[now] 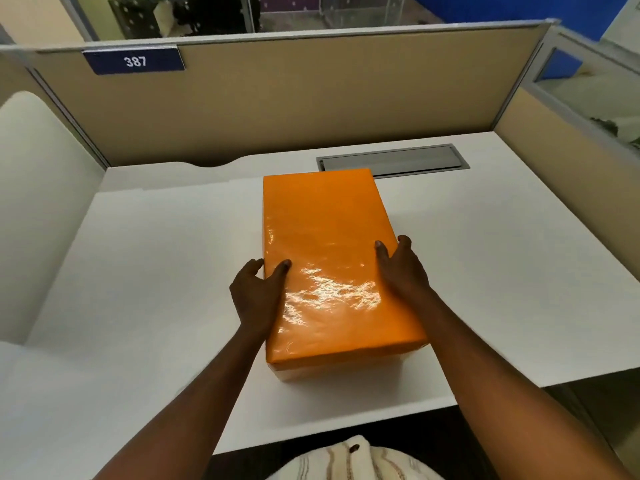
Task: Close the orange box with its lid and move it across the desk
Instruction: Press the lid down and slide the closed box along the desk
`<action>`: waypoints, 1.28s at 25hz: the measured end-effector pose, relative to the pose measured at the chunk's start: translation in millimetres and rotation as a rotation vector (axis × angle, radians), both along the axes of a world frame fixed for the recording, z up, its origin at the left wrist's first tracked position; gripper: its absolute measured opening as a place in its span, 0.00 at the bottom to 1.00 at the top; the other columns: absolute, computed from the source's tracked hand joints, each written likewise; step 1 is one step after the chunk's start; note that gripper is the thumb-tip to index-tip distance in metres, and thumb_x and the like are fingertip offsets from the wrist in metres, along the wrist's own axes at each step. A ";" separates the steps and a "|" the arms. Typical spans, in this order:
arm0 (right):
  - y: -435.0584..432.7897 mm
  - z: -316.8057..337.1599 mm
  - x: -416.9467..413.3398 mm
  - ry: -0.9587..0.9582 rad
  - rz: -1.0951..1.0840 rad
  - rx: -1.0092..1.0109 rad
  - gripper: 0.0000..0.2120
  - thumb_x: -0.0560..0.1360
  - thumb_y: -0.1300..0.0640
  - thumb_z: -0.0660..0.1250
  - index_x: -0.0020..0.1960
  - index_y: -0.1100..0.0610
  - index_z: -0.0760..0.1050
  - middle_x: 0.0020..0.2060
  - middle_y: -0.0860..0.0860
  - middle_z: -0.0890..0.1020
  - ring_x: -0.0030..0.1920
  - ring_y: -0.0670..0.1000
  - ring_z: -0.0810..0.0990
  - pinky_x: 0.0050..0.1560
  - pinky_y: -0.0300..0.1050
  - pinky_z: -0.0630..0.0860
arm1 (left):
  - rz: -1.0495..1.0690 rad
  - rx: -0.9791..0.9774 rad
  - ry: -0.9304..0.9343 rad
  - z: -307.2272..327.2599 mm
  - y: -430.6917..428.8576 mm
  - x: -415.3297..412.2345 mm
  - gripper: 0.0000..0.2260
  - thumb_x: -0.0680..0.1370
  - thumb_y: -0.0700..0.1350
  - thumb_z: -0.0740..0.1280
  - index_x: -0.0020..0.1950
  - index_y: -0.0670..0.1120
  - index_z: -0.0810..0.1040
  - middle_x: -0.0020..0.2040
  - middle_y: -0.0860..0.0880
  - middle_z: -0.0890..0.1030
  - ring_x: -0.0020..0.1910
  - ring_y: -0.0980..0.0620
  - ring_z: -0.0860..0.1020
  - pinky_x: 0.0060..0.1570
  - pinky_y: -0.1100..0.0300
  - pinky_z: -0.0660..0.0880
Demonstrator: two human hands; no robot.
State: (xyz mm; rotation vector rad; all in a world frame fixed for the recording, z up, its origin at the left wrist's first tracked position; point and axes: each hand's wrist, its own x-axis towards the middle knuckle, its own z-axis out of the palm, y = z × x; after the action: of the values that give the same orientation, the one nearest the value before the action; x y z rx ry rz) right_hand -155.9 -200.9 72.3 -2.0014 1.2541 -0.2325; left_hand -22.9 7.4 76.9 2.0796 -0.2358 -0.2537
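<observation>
While the orange box (329, 258) sits mid-desk with its lid (322, 216) already on, you clasp it from both sides. Your left hand (258, 292) grips the left edge, thumb on top, fingers down the side. Your right hand (401, 268) grips the right edge the same way. Glare streaks the glossy lid near you. The far end of the box reaches a grey cable hatch (394, 161) set in the white desk (156, 271). Behind, on the beige partition (311, 98), a blue tag (133, 60) reads 387.
</observation>
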 end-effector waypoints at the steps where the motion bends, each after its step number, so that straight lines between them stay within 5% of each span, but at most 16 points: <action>1: -1.7 2.2 0.3 -0.018 -0.010 0.076 0.29 0.78 0.41 0.55 0.70 0.59 0.55 0.63 0.60 0.74 0.59 0.63 0.76 0.53 0.52 0.72 | -0.014 -0.004 -0.004 2.0 0.7 0.5 0.26 0.71 0.61 0.69 0.62 0.46 0.79 0.59 0.44 0.82 0.55 0.44 0.81 0.55 0.54 0.72; 5: -14.5 12.2 -23.3 -0.207 -0.047 0.429 0.27 0.76 0.36 0.53 0.66 0.53 0.57 0.58 0.54 0.70 0.54 0.55 0.73 0.52 0.51 0.71 | -0.077 0.032 0.022 -1.3 9.6 3.5 0.26 0.75 0.62 0.61 0.66 0.46 0.76 0.63 0.43 0.80 0.61 0.42 0.78 0.64 0.44 0.72; 11: 8.2 -23.8 -80.7 -0.502 0.046 0.606 0.25 0.71 0.33 0.51 0.66 0.37 0.62 0.65 0.48 0.72 0.56 0.48 0.78 0.51 0.52 0.78 | -0.009 -0.167 0.411 -10.7 47.0 -23.0 0.16 0.76 0.64 0.59 0.49 0.56 0.80 0.48 0.52 0.83 0.53 0.46 0.81 0.47 0.53 0.77; 15: 26.4 -35.3 -94.7 -0.729 0.010 0.842 0.24 0.71 0.36 0.56 0.66 0.31 0.61 0.62 0.43 0.74 0.57 0.53 0.80 0.48 0.57 0.81 | -0.161 -0.359 0.515 -23.9 56.2 -37.4 0.20 0.77 0.63 0.57 0.68 0.62 0.69 0.66 0.50 0.78 0.60 0.44 0.79 0.59 0.41 0.76; 20: 28.9 -32.9 -86.6 -0.799 -0.062 0.825 0.20 0.74 0.41 0.57 0.66 0.36 0.67 0.62 0.45 0.76 0.58 0.54 0.80 0.47 0.54 0.81 | -0.170 -0.546 0.549 -22.3 53.3 -41.7 0.17 0.79 0.54 0.60 0.68 0.58 0.72 0.63 0.48 0.80 0.58 0.42 0.81 0.55 0.44 0.78; 26: 32.2 -30.1 -48.0 -0.774 -0.084 0.795 0.15 0.77 0.43 0.55 0.63 0.34 0.68 0.56 0.42 0.79 0.49 0.49 0.83 0.37 0.46 0.82 | -0.055 -0.511 0.500 -3.7 53.9 -6.2 0.15 0.72 0.64 0.63 0.52 0.60 0.82 0.51 0.48 0.86 0.48 0.46 0.85 0.41 0.54 0.81; 32: 54.3 -12.4 47.5 -0.780 -0.028 0.756 0.18 0.79 0.45 0.54 0.68 0.42 0.68 0.56 0.48 0.81 0.50 0.52 0.84 0.42 0.50 0.83 | -0.008 -0.518 0.444 10.1 79.4 82.5 0.12 0.75 0.60 0.64 0.49 0.56 0.83 0.46 0.48 0.86 0.45 0.47 0.85 0.38 0.57 0.81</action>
State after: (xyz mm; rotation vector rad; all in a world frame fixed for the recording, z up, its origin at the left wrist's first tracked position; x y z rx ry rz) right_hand -108.4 -146.6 59.9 -1.0672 0.6977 -0.4247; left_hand 59.7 86.7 87.0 1.4674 -0.0318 -0.5838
